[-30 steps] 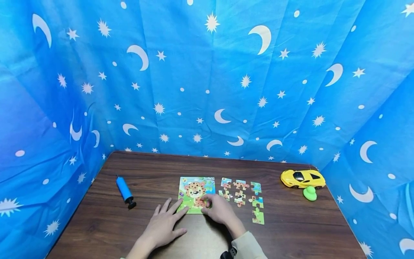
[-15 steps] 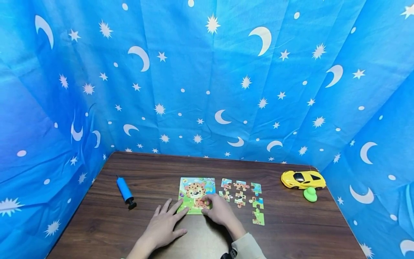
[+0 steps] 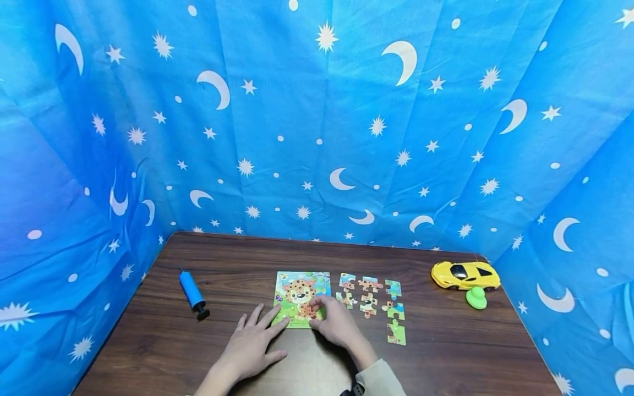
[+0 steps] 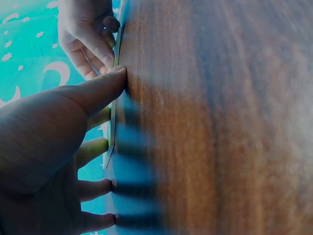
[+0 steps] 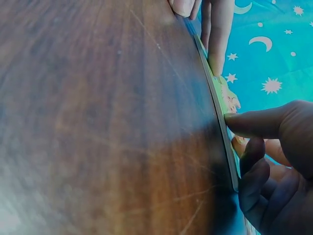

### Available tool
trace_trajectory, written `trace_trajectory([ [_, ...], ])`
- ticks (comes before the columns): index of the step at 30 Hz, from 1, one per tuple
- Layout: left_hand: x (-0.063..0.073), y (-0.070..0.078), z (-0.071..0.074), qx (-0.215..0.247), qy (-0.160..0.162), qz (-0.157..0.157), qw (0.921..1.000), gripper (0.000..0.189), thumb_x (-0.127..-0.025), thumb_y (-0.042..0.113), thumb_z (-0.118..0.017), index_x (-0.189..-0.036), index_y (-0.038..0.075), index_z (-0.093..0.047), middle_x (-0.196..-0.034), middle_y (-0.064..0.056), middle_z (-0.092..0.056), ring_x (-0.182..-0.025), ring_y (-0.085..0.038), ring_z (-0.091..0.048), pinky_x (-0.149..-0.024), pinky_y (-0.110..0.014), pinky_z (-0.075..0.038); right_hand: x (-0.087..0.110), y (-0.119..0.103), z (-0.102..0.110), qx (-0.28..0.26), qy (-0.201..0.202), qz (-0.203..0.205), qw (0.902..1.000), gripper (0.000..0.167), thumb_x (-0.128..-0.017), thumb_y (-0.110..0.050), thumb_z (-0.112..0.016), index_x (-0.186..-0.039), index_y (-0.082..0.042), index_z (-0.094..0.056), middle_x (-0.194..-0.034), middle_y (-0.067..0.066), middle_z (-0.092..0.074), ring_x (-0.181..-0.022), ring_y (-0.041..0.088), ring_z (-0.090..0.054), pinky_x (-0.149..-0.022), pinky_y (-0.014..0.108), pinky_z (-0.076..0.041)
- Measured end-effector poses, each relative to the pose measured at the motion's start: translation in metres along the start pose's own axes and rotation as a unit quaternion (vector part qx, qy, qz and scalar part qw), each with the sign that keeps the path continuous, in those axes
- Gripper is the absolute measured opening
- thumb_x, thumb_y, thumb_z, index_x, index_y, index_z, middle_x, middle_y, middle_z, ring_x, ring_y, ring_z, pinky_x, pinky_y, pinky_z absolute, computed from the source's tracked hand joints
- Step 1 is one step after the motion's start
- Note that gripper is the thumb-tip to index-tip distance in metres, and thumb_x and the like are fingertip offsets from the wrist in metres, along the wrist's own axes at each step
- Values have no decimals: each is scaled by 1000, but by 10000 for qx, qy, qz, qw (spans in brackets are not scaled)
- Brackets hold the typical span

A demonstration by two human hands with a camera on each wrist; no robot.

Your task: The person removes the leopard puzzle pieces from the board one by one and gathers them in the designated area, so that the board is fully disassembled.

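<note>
A square puzzle board with a printed leopard lies on the wooden table. My left hand lies flat with spread fingers, the index and middle fingertips at the board's lower left edge; in the left wrist view, the thumb of the left hand points along the table edge-on. My right hand bends over the lower right of the board, thumb and index finger pinching. In the right wrist view, a puzzle piece stands tilted above the board by the right hand, partly hidden by the fingers.
Several loose puzzle pieces lie right of the board. A yellow toy car and a green knob-like toy sit at the far right. On the left lies a blue hand pump. Blue star-patterned cloth surrounds the table.
Both hands stay almost where they were. The right fingers shift very slightly over the board's lower right; the whole view drifts a little.
</note>
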State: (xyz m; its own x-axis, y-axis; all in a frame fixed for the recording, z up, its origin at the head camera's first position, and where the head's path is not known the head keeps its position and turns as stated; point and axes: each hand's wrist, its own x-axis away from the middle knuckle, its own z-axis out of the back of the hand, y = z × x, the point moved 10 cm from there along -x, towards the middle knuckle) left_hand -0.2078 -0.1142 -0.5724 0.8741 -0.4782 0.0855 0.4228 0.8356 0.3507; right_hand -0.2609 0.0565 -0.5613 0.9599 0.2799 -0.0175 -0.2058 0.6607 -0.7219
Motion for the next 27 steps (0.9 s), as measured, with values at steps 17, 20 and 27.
trace_trajectory([
  [17,1,2,1,23,-23,18,10000,69,-95,60,-67,-156,30,-52,-168,-4,-32,-150,-50,-26,-108,-79,-26,9,3,23,-872,445,-1,9952,5,-98,-16,-73,-101,-13,-71,-87,-6,-68,-63,11,-55,-59,26,-46],
  [20,0,1,0,30,-21,5,10000,69,-96,60,-66,-156,31,-51,-169,-4,-31,-151,-49,-25,-109,-79,-26,15,8,34,-912,466,-82,9947,6,-99,-15,-72,-102,-11,-71,-86,-5,-68,-61,10,-56,-58,27,-47],
  [27,0,0,0,80,12,-29,10000,69,-96,59,-67,-157,31,-50,-169,-4,-30,-151,-50,-24,-109,-79,-25,34,34,62,-955,661,-395,9925,6,-99,-15,-71,-104,-11,-71,-80,-1,-68,-55,12,-58,-57,28,-46],
])
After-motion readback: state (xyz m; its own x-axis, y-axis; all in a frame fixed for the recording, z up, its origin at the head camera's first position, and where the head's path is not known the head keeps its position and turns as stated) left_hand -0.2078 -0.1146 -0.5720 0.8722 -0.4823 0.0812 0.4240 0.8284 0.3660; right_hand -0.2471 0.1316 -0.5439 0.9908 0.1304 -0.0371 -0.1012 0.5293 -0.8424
